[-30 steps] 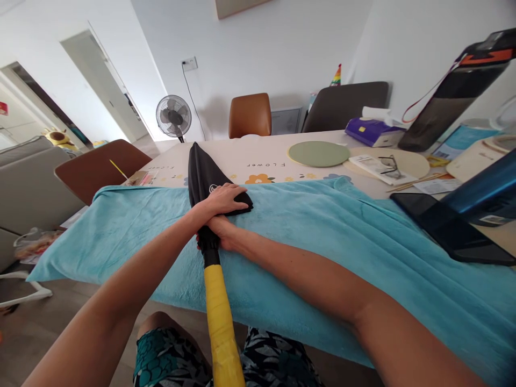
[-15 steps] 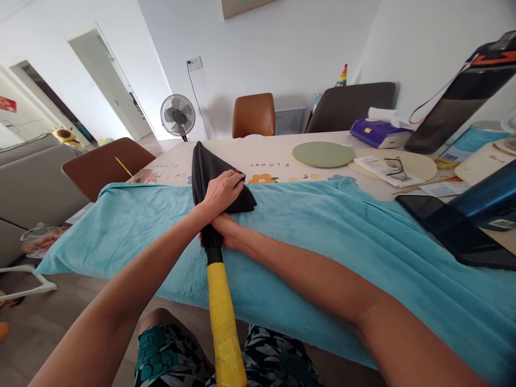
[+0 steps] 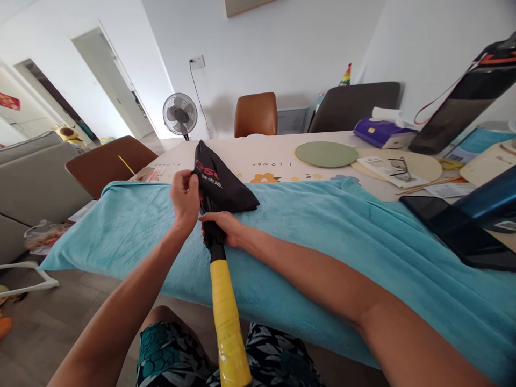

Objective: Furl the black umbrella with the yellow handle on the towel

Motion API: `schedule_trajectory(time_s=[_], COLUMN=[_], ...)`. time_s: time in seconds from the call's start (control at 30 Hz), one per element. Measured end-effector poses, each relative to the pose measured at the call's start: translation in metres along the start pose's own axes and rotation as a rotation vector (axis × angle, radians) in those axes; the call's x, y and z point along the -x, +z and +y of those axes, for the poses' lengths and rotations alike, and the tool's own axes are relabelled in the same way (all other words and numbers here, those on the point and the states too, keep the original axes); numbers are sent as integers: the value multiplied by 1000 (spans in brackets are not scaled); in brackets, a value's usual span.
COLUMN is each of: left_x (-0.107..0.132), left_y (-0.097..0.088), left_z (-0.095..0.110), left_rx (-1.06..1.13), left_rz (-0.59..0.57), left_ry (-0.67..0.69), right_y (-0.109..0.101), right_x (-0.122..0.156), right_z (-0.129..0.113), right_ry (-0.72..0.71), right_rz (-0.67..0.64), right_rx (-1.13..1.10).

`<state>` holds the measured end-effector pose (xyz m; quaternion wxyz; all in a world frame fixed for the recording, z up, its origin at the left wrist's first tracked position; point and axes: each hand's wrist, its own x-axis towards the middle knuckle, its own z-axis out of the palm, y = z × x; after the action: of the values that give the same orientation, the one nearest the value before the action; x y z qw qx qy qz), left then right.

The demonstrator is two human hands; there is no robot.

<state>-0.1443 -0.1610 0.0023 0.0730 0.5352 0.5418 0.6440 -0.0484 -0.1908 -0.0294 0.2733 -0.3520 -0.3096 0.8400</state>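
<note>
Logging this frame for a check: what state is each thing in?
Left hand, pinching an edge of the black fabric.
Right hand, closed around the black neck.
Black fabric, folded to a point, lying on the towel.
Yellow handle, jutting off the table edge.
Towel, spread over the table.

A: Cam pos?
B: Head-worn, at the table's (image 3: pixel 250 150) near edge, facing fwd & down across the towel (image 3: pixel 322 236) twd far edge & wall.
A: How close?
B: V. close: forearms enter from btm, left hand (image 3: pixel 185 200) & right hand (image 3: pixel 226 228) on the black cover (image 3: pixel 226 185), just left of mid-frame.
</note>
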Motion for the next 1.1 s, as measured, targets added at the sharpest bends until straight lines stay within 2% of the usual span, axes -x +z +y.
schedule_trajectory(time_s=[0.1,0.2,0.27,0.43,0.6,0.77,0.87,0.93,1.03,1.1], left_x=[2,4,8,20,22,19,17,17,16,17], left_y=[-26,-51,-61,-70,-74,-83,-88,-92,-99,-103], left_z=[-12,-24,-32,-47,-54,-62,-65,-66,-68,-69], left_rx=[152,215,225,211,190,184,159,98,-163,-459], left_rz=[105,221,242,161,136,166,141,110,8,-140], left_ry=[-151,-273,-339,-500,-540,-598,-582,-519,-308,-130], right_y=[0,-1,-3,-7,-9,-9,-9,-9,-8,-7], right_x=[0,0,-1,-3,-3,-3,-4,-5,-4,-3], right_z=[-1,0,0,-1,-1,-2,-2,-2,-2,-2], right_ry=[11,29,37,22,-1,14,22,18,7,5], right_rz=[1,-42,-78,-146,-176,-162,-159,-153,-148,-143], right_rx=[-17,-29,-42,-141,-182,-167,-160,-164,-165,-159])
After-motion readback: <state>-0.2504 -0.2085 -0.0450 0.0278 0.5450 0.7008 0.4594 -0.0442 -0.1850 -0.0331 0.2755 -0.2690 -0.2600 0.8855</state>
